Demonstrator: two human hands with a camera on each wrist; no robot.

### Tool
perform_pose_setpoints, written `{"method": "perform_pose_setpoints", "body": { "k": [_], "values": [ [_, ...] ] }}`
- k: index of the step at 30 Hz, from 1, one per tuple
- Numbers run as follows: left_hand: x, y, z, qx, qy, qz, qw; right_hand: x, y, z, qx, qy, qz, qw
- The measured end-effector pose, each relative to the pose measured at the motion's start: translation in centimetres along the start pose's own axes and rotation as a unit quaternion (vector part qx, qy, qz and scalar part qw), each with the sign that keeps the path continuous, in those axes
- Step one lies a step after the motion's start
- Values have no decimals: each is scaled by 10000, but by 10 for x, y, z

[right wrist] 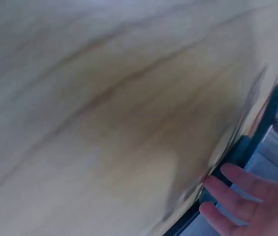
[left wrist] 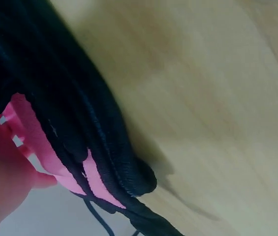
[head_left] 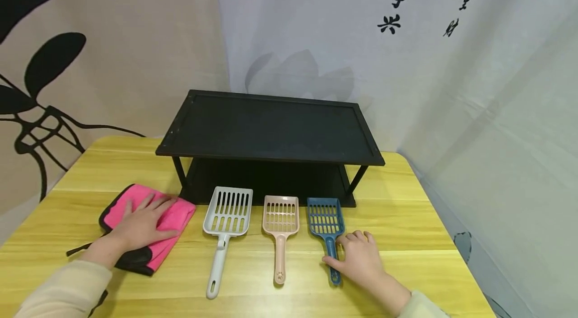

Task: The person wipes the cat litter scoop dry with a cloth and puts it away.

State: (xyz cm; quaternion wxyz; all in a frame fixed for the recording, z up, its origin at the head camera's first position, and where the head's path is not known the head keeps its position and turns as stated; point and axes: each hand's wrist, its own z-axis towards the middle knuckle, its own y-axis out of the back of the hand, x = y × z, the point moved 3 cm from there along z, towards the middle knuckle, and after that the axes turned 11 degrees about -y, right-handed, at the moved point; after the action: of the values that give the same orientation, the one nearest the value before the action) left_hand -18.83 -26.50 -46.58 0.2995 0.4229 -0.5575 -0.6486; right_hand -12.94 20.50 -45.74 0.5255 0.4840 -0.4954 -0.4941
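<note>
Your left hand [head_left: 140, 225] lay with spread fingers on the folded pink-and-black cloth [head_left: 179, 215], probably steadying it. Your right hand [head_left: 359, 259] straddled the blue slotted plastic scoop's handle [head_left: 331, 249], fingers parted and relaxed; beside the grey scoop [head_left: 218, 265] and beige scoop [head_left: 280, 255], it lay handle-toward-you on the yellow wood-grain tabletop [head_left: 406, 237], presumably for easy reach.

The left hand [head_left: 142, 225] hides part of the pink cloth [head_left: 182, 215], and picture edges crop both sleeves [head_left: 67, 290].
</note>
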Motion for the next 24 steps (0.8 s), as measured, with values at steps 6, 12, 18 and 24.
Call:
{"method": "perform_pose_setpoints", "body": {
  "k": [6,12,18,24],
  "values": [
    [-4,5,2,-147,-16,285,9995,-3,2,1,-8,-138,452,9989],
    [-6,7,5,-224,-4,178,9996,-16,5,5,662,-791,1773,9787],
    [-7,6,2,-575,-193,189,9980,-31,1,9,1869,-887,3856,8992],
    [-8,7,0,-927,-360,147,9949,-40,1,14,2240,-624,4502,8621]
  ]
}}
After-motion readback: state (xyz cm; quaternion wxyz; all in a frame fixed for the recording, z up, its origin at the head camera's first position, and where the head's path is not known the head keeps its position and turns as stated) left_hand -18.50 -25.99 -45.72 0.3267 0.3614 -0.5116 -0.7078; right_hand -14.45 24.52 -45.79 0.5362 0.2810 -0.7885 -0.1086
